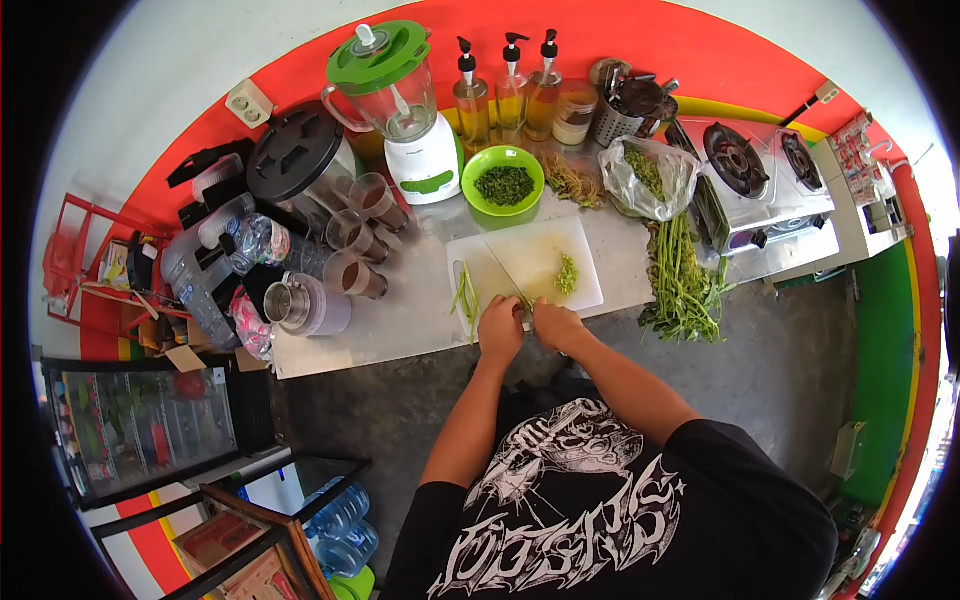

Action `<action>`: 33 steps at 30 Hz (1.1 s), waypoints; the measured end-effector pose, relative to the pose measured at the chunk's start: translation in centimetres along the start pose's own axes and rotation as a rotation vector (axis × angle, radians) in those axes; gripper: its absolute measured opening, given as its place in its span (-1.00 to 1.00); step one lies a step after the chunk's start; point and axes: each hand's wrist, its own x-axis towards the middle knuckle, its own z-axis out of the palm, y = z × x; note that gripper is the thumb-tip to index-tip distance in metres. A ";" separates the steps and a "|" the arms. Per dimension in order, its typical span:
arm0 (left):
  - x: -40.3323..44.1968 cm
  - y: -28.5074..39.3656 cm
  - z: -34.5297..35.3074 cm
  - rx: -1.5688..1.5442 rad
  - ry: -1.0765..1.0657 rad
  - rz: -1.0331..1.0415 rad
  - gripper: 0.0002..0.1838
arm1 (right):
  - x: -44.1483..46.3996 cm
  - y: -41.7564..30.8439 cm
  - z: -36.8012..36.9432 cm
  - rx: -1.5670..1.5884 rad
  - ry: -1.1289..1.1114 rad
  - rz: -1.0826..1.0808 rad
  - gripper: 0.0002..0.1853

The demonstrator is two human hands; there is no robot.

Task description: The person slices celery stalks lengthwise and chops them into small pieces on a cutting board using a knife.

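On the white cutting board (570, 235) my right hand (557, 326) is closed round the handle of a knife (507, 268), whose thin blade points away and to the left. My left hand (501, 328) is beside it at the board's near edge, fingers curled on green stalks, of which only a bit shows between the hands. To the right of the knife lies a small pile of chopped green stalks (567, 273). Several longer cut stalks (466, 298) rest at the board's left side. Behind the board stands a green bowl (503, 212) with chopped greens in it.
Leafy stalks (684, 285) overhang the counter edge at right, below a plastic bag (650, 178) of greens. A gas stove (765, 190) is farther right. At left are a blender (420, 160), several dark-filled cups (355, 275) and a steel flask (308, 304). Pump bottles (511, 95) line the back.
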 end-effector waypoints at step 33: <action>-0.6 -0.2 0.3 -0.033 0.088 -0.022 -0.93 | -1.6 -1.1 0.7 -0.017 -0.029 0.010 -0.64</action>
